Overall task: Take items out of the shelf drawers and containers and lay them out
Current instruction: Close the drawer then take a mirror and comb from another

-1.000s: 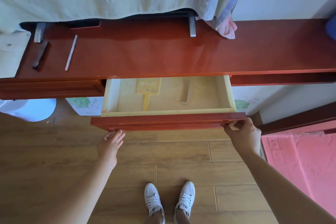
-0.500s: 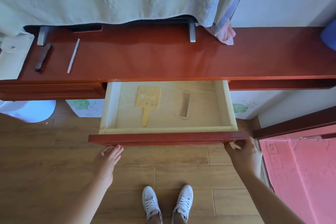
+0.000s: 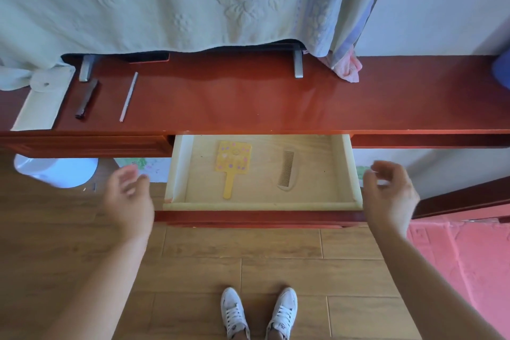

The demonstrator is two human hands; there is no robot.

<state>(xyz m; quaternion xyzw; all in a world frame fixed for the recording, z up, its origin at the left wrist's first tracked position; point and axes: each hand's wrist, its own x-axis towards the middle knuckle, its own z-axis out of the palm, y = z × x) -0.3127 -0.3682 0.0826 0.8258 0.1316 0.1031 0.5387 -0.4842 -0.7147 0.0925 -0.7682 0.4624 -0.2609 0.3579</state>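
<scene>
Red shelf (image 3: pixel 276 102) mid-frame, drawer (image 3: pixel 176 171) open; left hand (image 3: pixel 129 199) and right hand (image 3: pixel 389 196) loose, empty. Probably easiest grabbing mirror (image 3: pixel 233 163) by its handle, then comb (image 3: pixel 287 170).

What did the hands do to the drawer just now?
Both hands pulled the drawer further out, then let go: the left hand and right hand now hang open beside it. The yellow paddle and comb lie where they were.

Open pale-wood drawer (image 3: pixel 342 163), red-fronted, with yellow dotted hand mirror (image 3: pixel 232 163) flat at left, brown comb (image 3: pixel 287 170) at right.
</scene>
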